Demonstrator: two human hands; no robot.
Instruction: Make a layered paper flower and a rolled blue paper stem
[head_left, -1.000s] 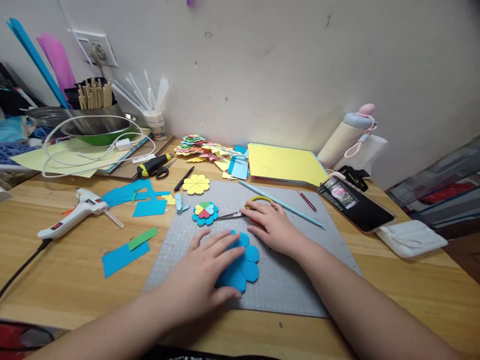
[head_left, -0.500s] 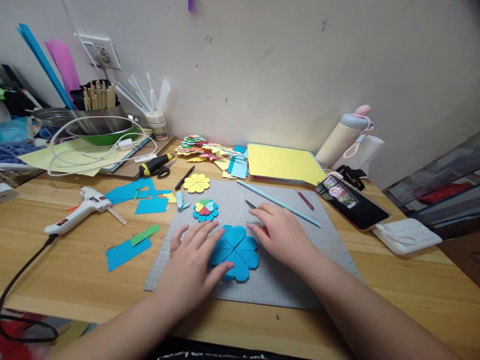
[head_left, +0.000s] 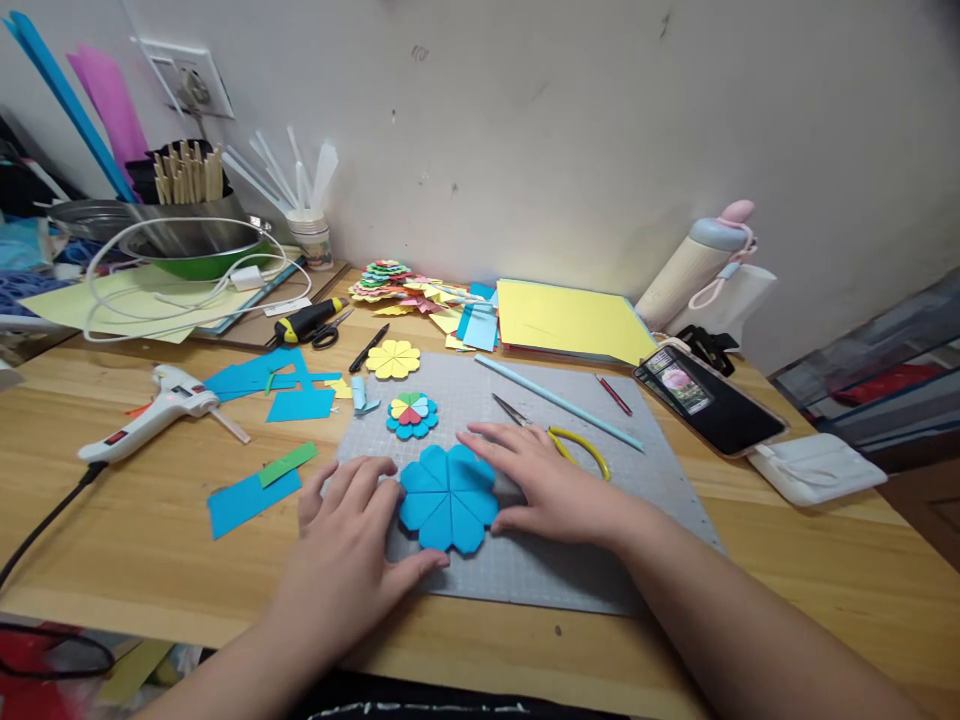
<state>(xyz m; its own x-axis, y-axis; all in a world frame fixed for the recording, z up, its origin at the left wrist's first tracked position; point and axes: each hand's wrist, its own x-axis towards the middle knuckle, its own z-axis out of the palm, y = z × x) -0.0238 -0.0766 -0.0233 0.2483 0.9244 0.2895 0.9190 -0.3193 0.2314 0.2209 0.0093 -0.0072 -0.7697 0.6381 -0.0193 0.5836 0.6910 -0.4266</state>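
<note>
A large blue paper flower [head_left: 448, 500] with folded petals lies flat on the grey cutting mat [head_left: 600, 570]. At its left edge rests my left hand [head_left: 349, 535], fingers spread and thumb by the lower petals. My right hand [head_left: 540, 485] is at the flower's right side, fingers stretched out over its upper right edge. Behind that hand lie yellow-handled scissors [head_left: 581, 445], partly covered by it. A small layered flower [head_left: 412, 414] in blue, yellow, red and green sits above the large one, and a yellow paper flower [head_left: 393, 359] lies beyond it.
A white glue gun [head_left: 154, 415] lies at left near blue paper scraps [head_left: 300, 404]. A pale blue paper stick [head_left: 555, 400] and a red pen [head_left: 615, 394] lie on the mat. Yellow sheets [head_left: 570, 315], a phone [head_left: 709, 400] and a bottle [head_left: 694, 265] stand or lie behind and right.
The blue flower has turned slightly and shifted left on the mat. My left hand has moved left, and my right hand has come down toward the flower, uncovering the scissors' yellow handles.
</note>
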